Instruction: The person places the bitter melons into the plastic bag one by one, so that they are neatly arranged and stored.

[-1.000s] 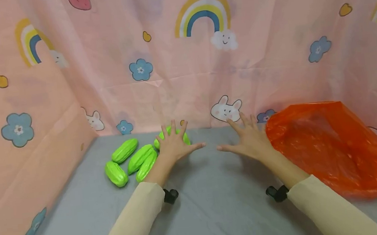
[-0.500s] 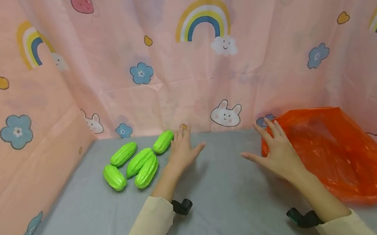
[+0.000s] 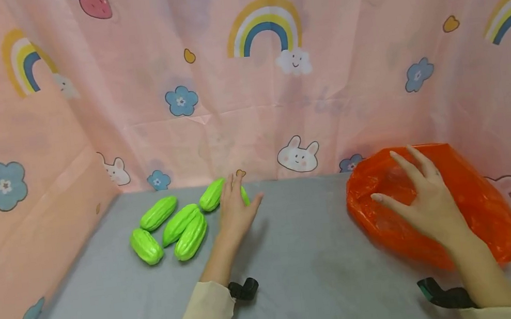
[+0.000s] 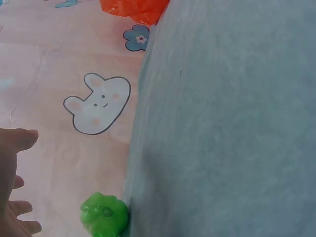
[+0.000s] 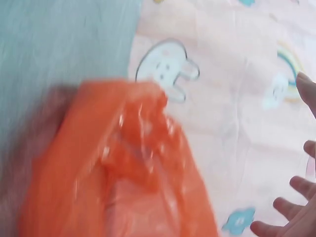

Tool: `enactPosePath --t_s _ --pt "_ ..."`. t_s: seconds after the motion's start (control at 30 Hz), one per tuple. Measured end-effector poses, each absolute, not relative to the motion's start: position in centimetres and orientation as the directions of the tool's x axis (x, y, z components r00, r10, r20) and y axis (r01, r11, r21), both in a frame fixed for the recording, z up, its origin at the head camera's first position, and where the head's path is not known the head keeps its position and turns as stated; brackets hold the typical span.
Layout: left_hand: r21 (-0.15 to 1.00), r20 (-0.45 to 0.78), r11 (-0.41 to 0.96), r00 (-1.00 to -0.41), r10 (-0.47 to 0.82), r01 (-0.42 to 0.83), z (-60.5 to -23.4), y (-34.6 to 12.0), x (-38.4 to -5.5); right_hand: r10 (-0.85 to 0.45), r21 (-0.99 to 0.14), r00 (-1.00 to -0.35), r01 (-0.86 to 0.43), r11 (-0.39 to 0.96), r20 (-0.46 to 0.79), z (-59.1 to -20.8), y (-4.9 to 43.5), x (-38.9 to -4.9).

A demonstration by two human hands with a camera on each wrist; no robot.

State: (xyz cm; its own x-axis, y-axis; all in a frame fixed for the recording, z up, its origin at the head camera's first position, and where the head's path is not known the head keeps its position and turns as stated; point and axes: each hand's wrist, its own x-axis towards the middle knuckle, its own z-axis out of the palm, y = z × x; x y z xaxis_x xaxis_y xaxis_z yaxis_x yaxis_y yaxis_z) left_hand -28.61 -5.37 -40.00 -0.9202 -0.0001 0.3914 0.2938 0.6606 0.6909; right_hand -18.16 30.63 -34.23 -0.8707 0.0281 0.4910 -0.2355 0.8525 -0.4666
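Several bright green ridged gourds (image 3: 191,237) lie in a loose group on the left part of the table. My left hand (image 3: 234,211) hovers at the group's right side with its fingers spread, partly covering a gourd at the back. The left wrist view shows the end of one gourd (image 4: 104,214) close to the fingers. Over on the right, an orange-red plastic bag (image 3: 371,220) stands with its mouth gaping. My right hand (image 3: 433,206) is spread in front of that bag, holding nothing; whether it touches the bag cannot be told.
A grey cloth covers the table (image 3: 305,279). Pink printed curtains (image 3: 252,123) with rainbows, rabbits and flowers close off the back and both sides. Each wrist bears a black camera strap (image 3: 245,289).
My right hand has moved right, from the middle of the table to in front of the bag. The left hand has shifted only slightly beside the gourds. The head view has turned a little.
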Motion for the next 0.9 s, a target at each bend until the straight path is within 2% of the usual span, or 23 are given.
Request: enactPosePath --t_s 0.13,0.33,0.53,0.9 --pt "0.7 0.426 0.646 -0.904 -0.036 0.304 -40.4 -5.6 -28.7 0.079 -0.492 -0.867 -0.202 0.847 0.492 -34.7 33.1 -18.0" --pt "0.746 0.403 0.603 -0.912 -0.071 0.282 -41.1 -5.8 -29.1 0.14 -0.512 -0.867 -0.146 0.847 0.478 -35.0 36.3 -17.7" --pt "0.758 0.365 0.605 -0.927 -0.085 0.243 -41.9 -6.3 -29.4 0.136 -0.492 -0.873 -0.13 0.861 0.468 -35.3 38.5 -17.7" --pt "0.765 0.366 0.596 -0.926 -0.089 0.245 -43.2 -6.4 -29.8 0.19 -0.505 -0.877 -0.068 0.861 0.442 -37.0 42.2 -16.6"
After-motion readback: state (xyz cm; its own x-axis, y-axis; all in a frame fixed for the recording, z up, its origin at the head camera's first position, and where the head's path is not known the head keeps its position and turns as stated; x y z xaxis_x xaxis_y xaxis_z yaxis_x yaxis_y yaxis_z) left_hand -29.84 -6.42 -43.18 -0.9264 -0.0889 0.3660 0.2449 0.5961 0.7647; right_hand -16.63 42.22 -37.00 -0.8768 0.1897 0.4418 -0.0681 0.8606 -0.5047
